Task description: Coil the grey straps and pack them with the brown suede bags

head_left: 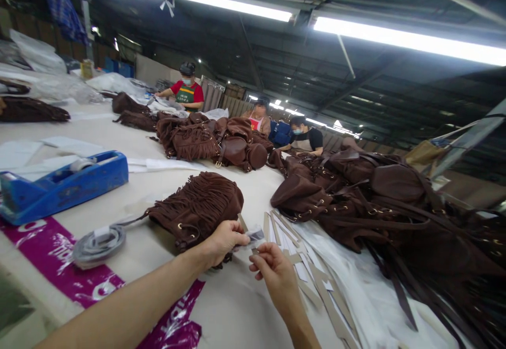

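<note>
My left hand (226, 241) is closed in a pinch on a thin grey strip (255, 234), which looks partly covered in clear film. Just to the right, my right hand (274, 271) has thumb and fingers pressed together on a small grey-brown end of a strip; whether both hands hold the same piece I cannot tell. Right behind my left hand lies a dark brown fringed bag (200, 204) with gold eyelets. Its strap runs left to a coil wrapped in grey material (98, 243). Loose beige card strips (316, 280) lie beside my right hand.
A blue tape dispenser (67, 183) stands at left, near purple printed plastic (51, 254). Piles of brown bags (221, 141) and more bags (375, 191) fill the back and right of the pale table (138, 201). White plastic sleeves (367, 286) lie at right. Several people work beyond.
</note>
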`<state>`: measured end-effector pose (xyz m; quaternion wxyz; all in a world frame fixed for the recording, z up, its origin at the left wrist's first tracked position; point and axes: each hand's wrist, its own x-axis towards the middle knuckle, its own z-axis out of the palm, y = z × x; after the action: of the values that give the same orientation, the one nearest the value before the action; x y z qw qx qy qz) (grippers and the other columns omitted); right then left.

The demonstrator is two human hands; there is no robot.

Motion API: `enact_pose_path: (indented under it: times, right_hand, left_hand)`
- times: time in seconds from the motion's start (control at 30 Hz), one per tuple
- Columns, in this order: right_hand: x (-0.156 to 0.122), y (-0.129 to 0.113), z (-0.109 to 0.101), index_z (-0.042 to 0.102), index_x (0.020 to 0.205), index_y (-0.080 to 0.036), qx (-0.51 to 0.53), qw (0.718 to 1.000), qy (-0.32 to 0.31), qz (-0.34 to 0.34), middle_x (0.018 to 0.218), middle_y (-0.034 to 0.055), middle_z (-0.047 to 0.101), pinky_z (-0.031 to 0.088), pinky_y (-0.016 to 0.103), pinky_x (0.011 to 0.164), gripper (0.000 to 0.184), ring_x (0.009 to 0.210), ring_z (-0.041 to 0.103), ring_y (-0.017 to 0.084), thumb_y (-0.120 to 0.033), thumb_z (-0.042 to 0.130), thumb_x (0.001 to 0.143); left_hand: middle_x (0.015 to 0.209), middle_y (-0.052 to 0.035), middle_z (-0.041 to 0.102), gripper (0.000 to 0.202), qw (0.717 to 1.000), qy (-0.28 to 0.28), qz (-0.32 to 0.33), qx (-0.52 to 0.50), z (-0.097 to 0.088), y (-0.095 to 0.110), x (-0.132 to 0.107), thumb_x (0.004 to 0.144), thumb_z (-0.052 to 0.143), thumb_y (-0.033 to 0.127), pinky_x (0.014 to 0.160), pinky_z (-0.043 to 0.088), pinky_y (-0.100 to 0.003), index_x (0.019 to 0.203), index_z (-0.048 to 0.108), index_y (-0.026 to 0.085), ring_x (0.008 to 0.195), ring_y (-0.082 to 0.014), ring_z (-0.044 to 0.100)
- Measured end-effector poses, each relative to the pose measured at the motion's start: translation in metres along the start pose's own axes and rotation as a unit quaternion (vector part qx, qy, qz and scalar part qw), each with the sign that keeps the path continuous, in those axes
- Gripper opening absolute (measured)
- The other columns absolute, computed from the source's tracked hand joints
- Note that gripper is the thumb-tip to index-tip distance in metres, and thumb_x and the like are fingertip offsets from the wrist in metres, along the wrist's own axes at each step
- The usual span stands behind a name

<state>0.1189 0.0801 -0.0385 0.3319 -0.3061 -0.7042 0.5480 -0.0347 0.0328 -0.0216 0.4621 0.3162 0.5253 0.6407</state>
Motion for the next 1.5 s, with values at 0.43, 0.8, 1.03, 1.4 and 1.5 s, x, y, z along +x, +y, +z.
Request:
enact_pose_path:
  times: [0.43, 0.8, 1.03, 1.4, 1.5]
  right_hand:
    - [-0.005, -0.007, -0.020, 0.061, 0.106, -0.026, -0.222, 0.941, -0.125, -0.221, 0.097, 0.0038, 0.067, 0.052, 0.030, 0.077, 0.027, 0.087, 0.064, 0.018, -0.012, 0.049, 0.086]
    - [0.019, -0.003, -0.007, 0.064, 0.082, -0.024, -0.251, 0.920, -0.018, -0.301, 0.110, 0.0071, 0.066, 0.048, 0.037, 0.087, 0.013, 0.102, 0.061, 0.024, -0.021, 0.053, 0.088]
    - [0.015, -0.012, 0.000, 0.061, 0.074, -0.022, -0.156, 0.967, -0.007, -0.201, 0.082, 0.0004, 0.068, 0.048, 0.028, 0.073, 0.007, 0.078, 0.062, 0.018, -0.020, 0.062, 0.081]
    - [0.011, -0.008, 0.000, 0.063, 0.069, -0.022, -0.125, 0.970, 0.032, -0.205, 0.080, 0.0018, 0.066, 0.048, 0.029, 0.070, 0.008, 0.078, 0.060, 0.020, -0.023, 0.066, 0.076]
    - [0.011, -0.009, 0.002, 0.061, 0.068, -0.021, -0.113, 0.979, 0.037, -0.165, 0.072, -0.0002, 0.062, 0.048, 0.029, 0.068, 0.009, 0.072, 0.058, 0.019, -0.023, 0.066, 0.075]
  left_hand:
    - [0.050, 0.0063, 0.044, 0.022, 0.999, 0.004, -0.003, 0.048, -0.006, -0.010, 0.008, 0.052, 0.069, 0.026, 0.047, 0.023, -0.021, 0.059, 0.051, 0.016, 0.048, -0.0077, 0.036]
    - [0.058, 0.0038, 0.048, 0.030, 0.983, -0.090, 0.080, 0.138, -0.001, -0.008, 0.001, 0.061, 0.067, 0.041, 0.052, 0.029, -0.022, 0.062, 0.057, 0.012, 0.057, -0.0099, 0.040]
    - [0.063, 0.0026, 0.048, 0.009, 0.968, -0.117, 0.099, 0.197, -0.008, -0.006, 0.000, 0.062, 0.058, 0.022, 0.056, 0.030, -0.023, 0.062, 0.054, 0.014, 0.063, -0.0120, 0.041]
    - [0.071, 0.0030, 0.046, 0.012, 0.941, -0.160, 0.157, 0.251, -0.009, 0.005, -0.009, 0.060, 0.060, 0.018, 0.067, 0.034, -0.022, 0.061, 0.047, 0.016, 0.071, -0.0131, 0.043]
    - [0.073, 0.0020, 0.047, 0.014, 0.944, -0.137, 0.159, 0.255, -0.006, 0.000, -0.010, 0.063, 0.061, 0.021, 0.067, 0.034, -0.022, 0.063, 0.047, 0.017, 0.072, -0.0136, 0.043]
